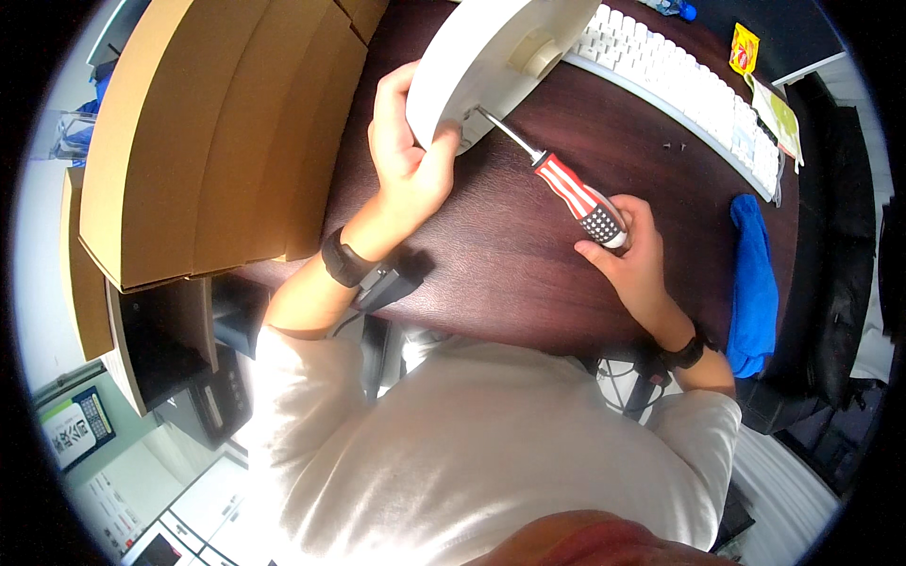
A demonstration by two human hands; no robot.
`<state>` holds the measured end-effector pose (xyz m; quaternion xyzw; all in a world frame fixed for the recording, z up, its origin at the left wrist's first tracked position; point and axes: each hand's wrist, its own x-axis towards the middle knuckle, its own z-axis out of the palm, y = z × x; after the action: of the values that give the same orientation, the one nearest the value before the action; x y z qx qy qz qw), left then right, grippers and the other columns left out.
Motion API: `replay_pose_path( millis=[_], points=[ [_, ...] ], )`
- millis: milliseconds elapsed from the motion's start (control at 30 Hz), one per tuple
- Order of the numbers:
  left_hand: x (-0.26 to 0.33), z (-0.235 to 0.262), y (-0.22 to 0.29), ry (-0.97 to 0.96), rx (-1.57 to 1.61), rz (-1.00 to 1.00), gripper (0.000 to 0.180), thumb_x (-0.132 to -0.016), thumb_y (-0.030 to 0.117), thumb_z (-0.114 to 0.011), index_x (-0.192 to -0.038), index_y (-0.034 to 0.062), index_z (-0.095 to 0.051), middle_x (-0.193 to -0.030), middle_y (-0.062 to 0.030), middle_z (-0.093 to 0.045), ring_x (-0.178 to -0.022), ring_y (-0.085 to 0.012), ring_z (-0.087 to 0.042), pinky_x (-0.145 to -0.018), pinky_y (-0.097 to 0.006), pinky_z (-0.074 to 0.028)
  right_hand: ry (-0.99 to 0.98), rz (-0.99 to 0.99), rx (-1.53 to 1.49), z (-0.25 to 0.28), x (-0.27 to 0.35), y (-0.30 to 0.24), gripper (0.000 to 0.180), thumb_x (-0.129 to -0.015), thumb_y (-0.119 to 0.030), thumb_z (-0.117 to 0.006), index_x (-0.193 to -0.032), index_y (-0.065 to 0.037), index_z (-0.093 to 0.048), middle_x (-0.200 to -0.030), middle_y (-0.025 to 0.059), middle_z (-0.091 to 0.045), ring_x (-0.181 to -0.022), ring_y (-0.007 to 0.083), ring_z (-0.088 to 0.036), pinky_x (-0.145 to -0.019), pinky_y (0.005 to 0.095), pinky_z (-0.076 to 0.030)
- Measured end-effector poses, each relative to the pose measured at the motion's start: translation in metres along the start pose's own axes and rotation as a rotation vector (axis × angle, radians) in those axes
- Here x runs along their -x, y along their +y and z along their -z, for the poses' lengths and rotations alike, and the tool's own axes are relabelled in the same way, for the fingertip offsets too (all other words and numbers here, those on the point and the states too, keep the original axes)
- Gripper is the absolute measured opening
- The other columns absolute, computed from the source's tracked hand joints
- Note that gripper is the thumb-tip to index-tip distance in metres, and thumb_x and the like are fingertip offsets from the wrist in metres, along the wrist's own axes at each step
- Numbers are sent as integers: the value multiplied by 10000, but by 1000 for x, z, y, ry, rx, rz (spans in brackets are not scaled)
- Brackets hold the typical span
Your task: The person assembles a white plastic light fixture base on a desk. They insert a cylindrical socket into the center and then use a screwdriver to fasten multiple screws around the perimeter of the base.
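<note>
My left hand (408,151) grips the near edge of a white, curved plastic housing (481,71), tilted up over the dark wooden table. A round cream-coloured boss stands out from its inner face. With my right hand (634,250) I hold a screwdriver (576,196) by the butt of its red, white and black patterned handle. Its metal shaft points up and left, and the tip meets the inside of the housing near my left fingers. Whether the tip sits in a screw is too small to tell.
Cardboard boxes (226,132) stand along the left. A white keyboard (679,90) lies at the far right, with small dark screws (674,146) just this side of it. A blue cloth (752,288) hangs by the right edge. A yellow packet (744,49) lies beyond the keyboard.
</note>
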<state>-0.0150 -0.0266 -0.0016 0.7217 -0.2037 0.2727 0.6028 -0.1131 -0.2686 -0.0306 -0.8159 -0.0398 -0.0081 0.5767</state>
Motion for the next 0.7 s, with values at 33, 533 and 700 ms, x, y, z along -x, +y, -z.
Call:
replay_pose_path(
  millis=[33, 533, 700],
  points=[
    [0, 1, -1, -1, -27, -28, 425, -673, -42, -480, -1097, -22, -451, -927, -109, -574, -840, -166, -564, -769, -280, -446, -10, -5, 21, 0, 0, -1, 424, -718, -85, -749, -1018, 6, -463, -884, 111, -634, -808, 112, -616, -679, 247, -500],
    [0, 3, -5, -28, -118, -91, 448, -659, -32, -495, -1106, -29, -453, -943, -122, -579, -855, -196, -581, -777, -296, -453, -39, 7, -33, 3, -1, -1, 289, -754, -85, -715, -928, 11, -505, -787, 68, -635, -707, 66, -591, -598, 206, -470],
    [1, 3, -4, -26, -81, -71, 448, -664, -37, -491, -1110, -26, -450, -942, -117, -579, -853, -176, -577, -771, -288, -454, -61, -50, -78, 5, -2, -1, 240, -774, -118, -696, -889, 13, -532, -735, 29, -608, -640, 37, -539, -545, 191, -425]
  ],
)
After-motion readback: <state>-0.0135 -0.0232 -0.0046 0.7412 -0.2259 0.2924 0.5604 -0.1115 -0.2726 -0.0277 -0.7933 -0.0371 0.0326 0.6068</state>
